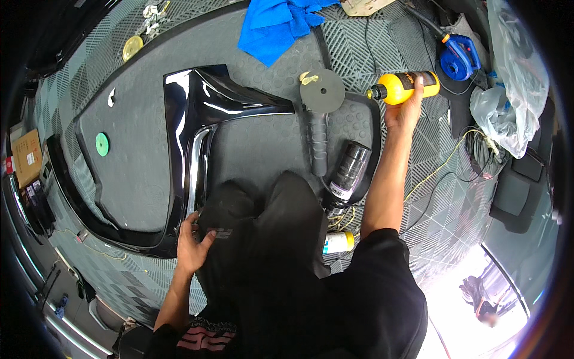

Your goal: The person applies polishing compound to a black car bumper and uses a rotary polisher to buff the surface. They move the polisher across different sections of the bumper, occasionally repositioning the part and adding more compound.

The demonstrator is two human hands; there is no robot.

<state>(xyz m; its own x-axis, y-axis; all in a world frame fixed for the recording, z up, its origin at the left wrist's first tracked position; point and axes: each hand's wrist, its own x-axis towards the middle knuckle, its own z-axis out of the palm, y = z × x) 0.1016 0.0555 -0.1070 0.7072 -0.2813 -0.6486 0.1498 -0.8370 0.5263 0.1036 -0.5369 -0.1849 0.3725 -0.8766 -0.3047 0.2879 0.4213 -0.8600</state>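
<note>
- Right hand (409, 110): fingers clamped round the yellow bottle (397, 90), held on its side just off the mat's (134, 194) right edge. Grip's toward the base, probably so the nozzle stays clear; nozzle points at the mat.
- Left hand (194, 246): thumb apart from fingers, at the panel's (179, 113) near end. Can't tell if it's bearing on it.
- Panel lies on the mat, curved strip sweeping out to the mat's left edge. Mat likely guards the gloss.
- Polisher (318, 140) lies toward the mat's right edge, pad up, handle toward the knees; presumably parked to spare the pad.
- Tight: panel tip just beside polisher; black bottle (348, 170) crowds mat's right edge.
- Room: bare mat left of panel, bar the green pad (102, 144). Blue cloth (278, 27) overlaps top edge.
</note>
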